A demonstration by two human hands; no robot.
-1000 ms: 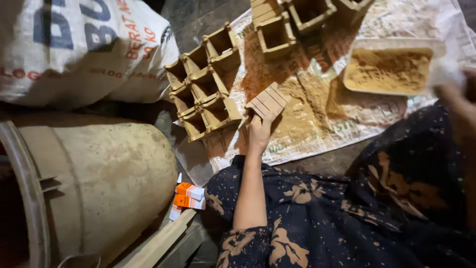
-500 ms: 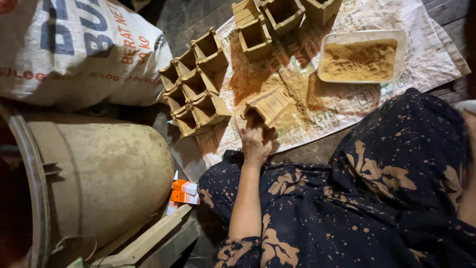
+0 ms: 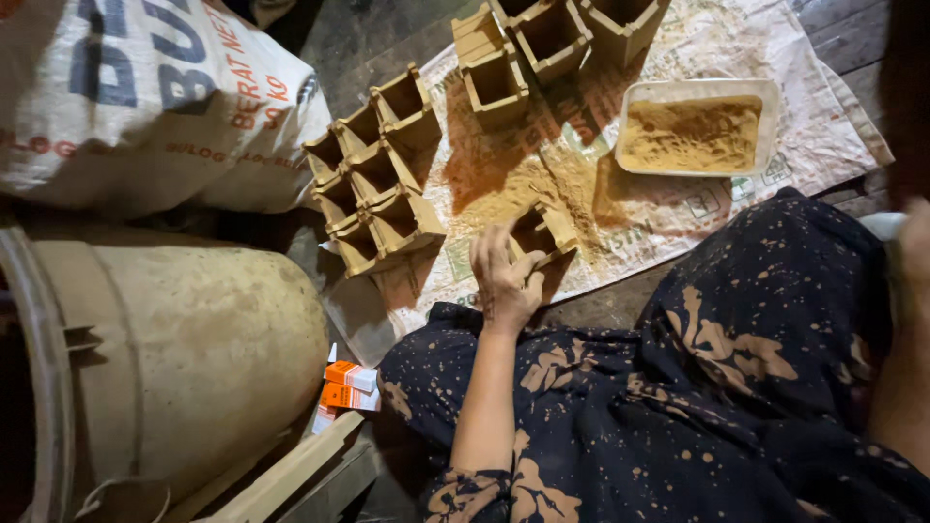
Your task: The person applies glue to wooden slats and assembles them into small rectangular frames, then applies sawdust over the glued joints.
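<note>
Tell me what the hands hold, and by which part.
Left hand grips a small square wooden mould by its near rim. Right hand: cannot tell.

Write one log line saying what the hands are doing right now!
left hand: gripping small square wooden box on powder-dusted woven mat | right hand: at frame edge, grip unclear | nearby: tray of brown powder, cluster of boxes

Dim light falls on a dark plank floor [image 3: 373, 44], where a woven mat [image 3: 823, 145] lies beside a large dusty barrel [image 3: 184, 358].
</note>
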